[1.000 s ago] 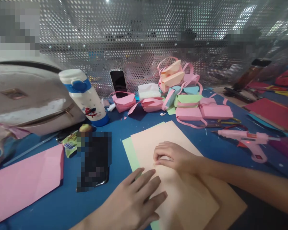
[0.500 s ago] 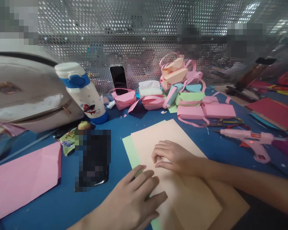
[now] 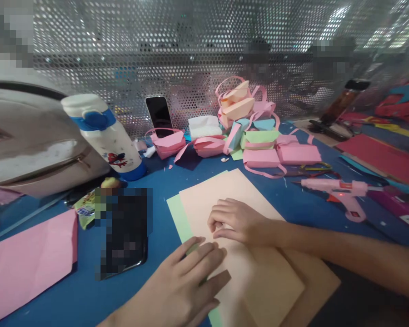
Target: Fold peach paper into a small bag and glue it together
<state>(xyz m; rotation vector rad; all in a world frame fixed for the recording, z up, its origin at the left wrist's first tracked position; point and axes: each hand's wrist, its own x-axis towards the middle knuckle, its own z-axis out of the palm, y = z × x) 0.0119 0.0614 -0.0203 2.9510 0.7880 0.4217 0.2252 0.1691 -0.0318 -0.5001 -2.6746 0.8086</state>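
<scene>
My left hand [image 3: 191, 284] hovers over or rests on the left edge of a paper stack, fingers spread and nothing held. Whether its fingertips touch the paper I cannot tell. My right hand [image 3: 236, 222] lies on the cream paper [image 3: 231, 190], its fingers curled inward in a loose fist; no object shows in it. A light green sheet [image 3: 177, 213] sticks out along the left side from beneath the cream one. Another cream sheet [image 3: 276, 281] lies at an angle under my right forearm.
Left are a pink paper [image 3: 34, 263], a dark phone [image 3: 127, 240], a snack packet [image 3: 87, 209], a water bottle [image 3: 105, 141] and a bag [image 3: 27, 141]. Folded paper baskets [image 3: 261, 159] line the back, beside a perforated metal panel [image 3: 191, 32]. A pink glue gun [image 3: 344, 190] lies right.
The whole view has shifted a little, so the things on the table appear farther left. Both hands keep nearly the same pose over the paper.
</scene>
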